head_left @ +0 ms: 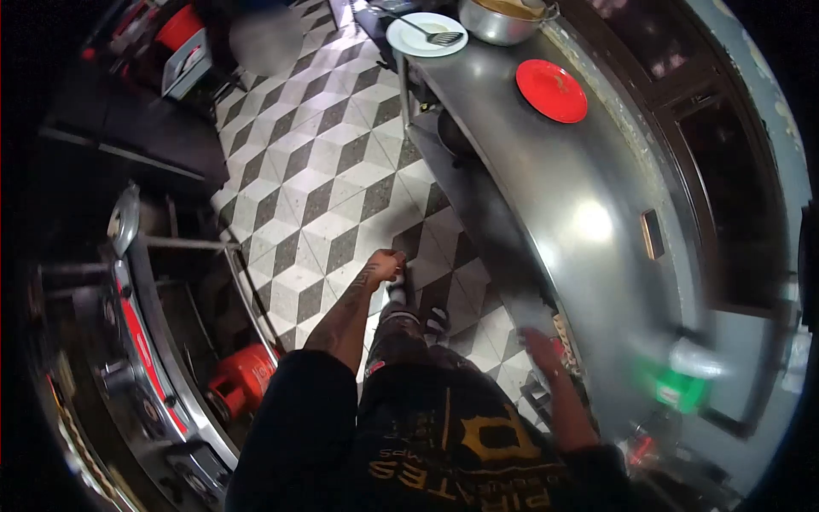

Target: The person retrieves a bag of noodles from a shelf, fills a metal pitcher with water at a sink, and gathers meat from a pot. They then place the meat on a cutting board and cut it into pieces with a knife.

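Note:
My left hand (388,265) hangs in front of my body over the tiled floor, its fingers curled closed; whether anything small is inside cannot be made out. To the right, my right hand (539,348) is low beside the edge of the steel counter (554,171), blurred by motion, and its fingers are not clear. On the counter's far part lie a red plate (552,90) and a white plate (411,36) with a slotted spatula (444,38) on it. A metal pot (503,23) stands next to them.
A stove (158,367) runs along the left, with a red gas cylinder (241,380) beside it. Patterned floor (341,171) stretches ahead between stove and counter. A small dark-framed object (653,234) lies by the wall, and a green container (678,386) stands at the counter's near right.

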Demonstrator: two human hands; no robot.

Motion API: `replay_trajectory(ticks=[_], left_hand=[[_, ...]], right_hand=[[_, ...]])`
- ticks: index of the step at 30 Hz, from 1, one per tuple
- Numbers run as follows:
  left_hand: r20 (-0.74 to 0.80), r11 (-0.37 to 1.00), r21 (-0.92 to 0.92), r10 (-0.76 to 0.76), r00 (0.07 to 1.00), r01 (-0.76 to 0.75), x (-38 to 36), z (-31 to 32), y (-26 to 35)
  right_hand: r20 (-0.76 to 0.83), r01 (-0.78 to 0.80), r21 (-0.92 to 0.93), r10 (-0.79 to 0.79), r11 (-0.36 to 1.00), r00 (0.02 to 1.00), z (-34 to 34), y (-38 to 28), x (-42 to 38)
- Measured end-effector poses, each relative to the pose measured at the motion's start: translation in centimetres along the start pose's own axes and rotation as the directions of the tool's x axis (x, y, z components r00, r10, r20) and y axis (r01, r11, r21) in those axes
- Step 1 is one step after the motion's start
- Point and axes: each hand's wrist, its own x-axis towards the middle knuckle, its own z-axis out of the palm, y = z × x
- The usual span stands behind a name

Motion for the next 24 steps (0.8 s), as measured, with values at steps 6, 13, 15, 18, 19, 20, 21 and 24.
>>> replay_trajectory(ticks=[6, 13, 15, 18, 19, 20, 21, 24], left_hand=[[0.060, 0.909, 0.416, -0.040, 0.997, 0.011, 25.1, 1.2, 5.2], [0.040, 0.825, 0.566, -0.027, 0.999, 0.000, 47.1, 4.0, 7.9], [0.017, 0.832, 0.552, -0.063, 0.998, 0.043, 50.5, 5.9, 8.6], [-0.014, 0.849, 0.522, -0.087, 0.996, 0.082, 56.0, 7.5, 7.3], [-0.026, 0.854, 0.511, -0.093, 0.995, 0.093, 57.4, 8.1, 7.0], [-0.036, 0.862, 0.497, -0.096, 0.995, 0.101, 58.7, 8.6, 6.7], [-0.047, 0.868, 0.485, -0.100, 0.994, 0.110, 59.6, 8.9, 6.4], [-0.077, 0.888, 0.444, -0.098, 0.992, 0.122, 61.5, 9.3, 5.8]], right_hand=[[-0.022, -0.334, 0.233, 0.348, 0.913, 0.937, 4.2, 3.9, -1.1], [0.202, -0.649, 0.605, 0.699, 0.462, 0.686, 11.0, -4.2, 3.5], [0.137, -0.521, 0.717, 0.639, 0.463, 0.757, 15.1, -1.5, 2.7], [0.300, -0.653, 0.738, 0.786, 0.167, 0.540, 16.8, -1.9, 3.0], [0.291, -0.644, 0.750, 0.798, 0.152, 0.527, 18.3, -1.2, 2.4], [0.207, -0.619, 0.727, 0.764, 0.298, 0.611, 20.4, -0.2, 0.7], [0.133, -0.582, 0.684, 0.709, 0.440, 0.693, 22.9, 1.4, -1.5], [0.021, -0.488, 0.655, 0.632, 0.577, 0.775, 23.8, 2.4, -0.4]])
